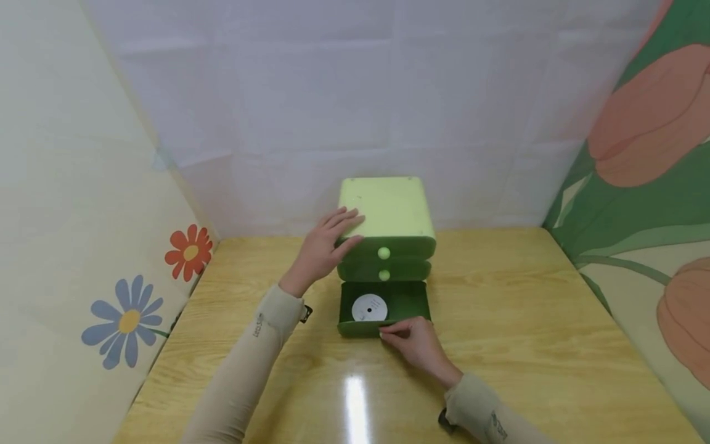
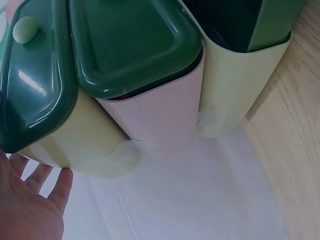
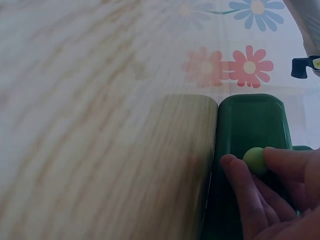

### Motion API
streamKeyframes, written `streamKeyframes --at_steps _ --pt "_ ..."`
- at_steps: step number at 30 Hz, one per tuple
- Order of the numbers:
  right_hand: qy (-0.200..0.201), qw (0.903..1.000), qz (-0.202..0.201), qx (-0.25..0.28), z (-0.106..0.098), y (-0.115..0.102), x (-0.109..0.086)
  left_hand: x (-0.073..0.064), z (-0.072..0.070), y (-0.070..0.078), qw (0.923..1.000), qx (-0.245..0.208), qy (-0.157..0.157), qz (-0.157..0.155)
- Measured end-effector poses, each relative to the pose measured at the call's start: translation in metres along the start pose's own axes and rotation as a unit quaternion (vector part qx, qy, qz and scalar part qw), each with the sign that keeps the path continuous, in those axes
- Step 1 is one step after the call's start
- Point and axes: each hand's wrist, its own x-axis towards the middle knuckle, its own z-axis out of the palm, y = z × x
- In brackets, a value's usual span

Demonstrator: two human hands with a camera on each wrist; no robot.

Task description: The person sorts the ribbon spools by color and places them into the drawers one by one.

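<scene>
A small stacked drawer cabinet (image 1: 388, 206) with a pale green top and dark green drawer fronts stands on the table. Its bottom drawer (image 1: 408, 302) is pulled out, and a white disc (image 1: 378, 303) with a dark centre hole lies inside on the left. My left hand (image 1: 320, 251) rests on the top's left edge with fingers extended; the left wrist view shows its fingertips against the cabinet's side. With thumb and finger, my right hand (image 1: 418, 345) pinches the round light green knob (image 3: 254, 160) of the bottom drawer.
Two upper drawers with round knobs (image 1: 384, 253) are pushed in. In the left wrist view the middle section's casing (image 2: 160, 117) is pink. Behind the cabinet hangs a white sheet (image 1: 310, 111). Flower-printed panels (image 1: 638, 240) flank the wood-grain table (image 1: 499, 308).
</scene>
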Motion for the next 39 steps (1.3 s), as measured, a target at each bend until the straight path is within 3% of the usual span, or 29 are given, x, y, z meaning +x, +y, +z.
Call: streamKeyframes --at_steps 15,25,32,39 --pt "-0.01 0.9999 0.001 0.004 -0.003 0.0 0.011 0.0 0.001 -0.001 0.9999 -0.008 0.005 -0.002" --pt "0.002 1.0 -0.006 0.0 -0.003 0.004 0.027 -0.002 0.002 0.0 0.9998 -0.016 0.0 -0.01" --pt "0.016 0.9998 0.01 0.012 -0.006 0.004 0.038 -0.002 0.004 0.0 0.9998 -0.018 0.001 -0.005" --pt "0.038 0.9991 -0.021 0.002 -0.007 0.006 0.052 -0.003 0.003 0.0 0.9998 -0.02 0.006 -0.008"
